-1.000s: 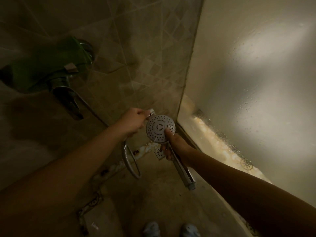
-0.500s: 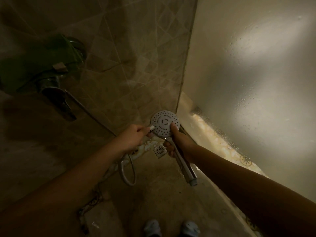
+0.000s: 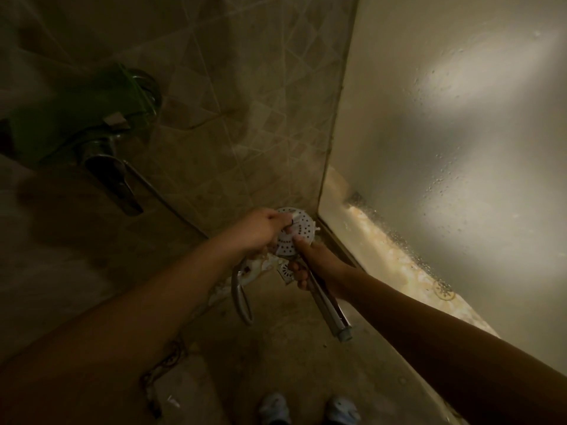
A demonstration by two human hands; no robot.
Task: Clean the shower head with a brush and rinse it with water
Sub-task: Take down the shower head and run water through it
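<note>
Dim tiled wall (image 3: 245,102), droplet-speckled frosted glass (image 3: 460,148)

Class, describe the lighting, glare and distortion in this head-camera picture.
Head view: dim overall, tiled wall and tap in shadow; bright glare on the wet glass panel; wide-angle bending at the borders; shower head pale, brush in the left hand barely visible.

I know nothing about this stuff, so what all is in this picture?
shower head: 1, white face, chrome handle, centre
brush: 1, whitish, mostly hidden, against the spray face
hose: 1, metal, looped, low centre
tap: 1, chrome lever, left wall
green object: 1, atop tap
floor drain: 1, white, under shower head
glass panel: 1, frosted, wet, right
shoes: 2, pale blue, bottom edge
left hand: 1, holds brush
right hand: 1, grips shower head's handle
</note>
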